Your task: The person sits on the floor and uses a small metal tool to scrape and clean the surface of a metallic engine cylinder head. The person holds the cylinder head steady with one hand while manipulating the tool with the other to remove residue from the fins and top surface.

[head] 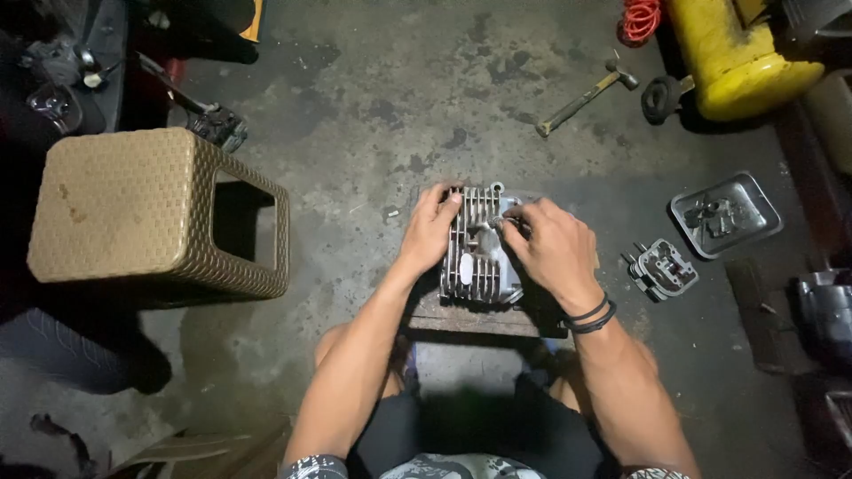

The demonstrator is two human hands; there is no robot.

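On a wooden block's (479, 319) top, the left hand (429, 229) grips a finned cylinder head (479, 253) while right hand (555, 248) pinches a small part (503, 222) that could drop to the floor (355, 106).

A woven stool (133, 208), hammer (586, 99), metal tray (750, 232) and yellow tank (741, 62) lie around.

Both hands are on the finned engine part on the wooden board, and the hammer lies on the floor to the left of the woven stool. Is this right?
Not quite. In the head view the hammer lies on the floor at the upper right, near the yellow tank, far from the stool on the left. The left hand and right hand are indeed on the finned engine part on the board.
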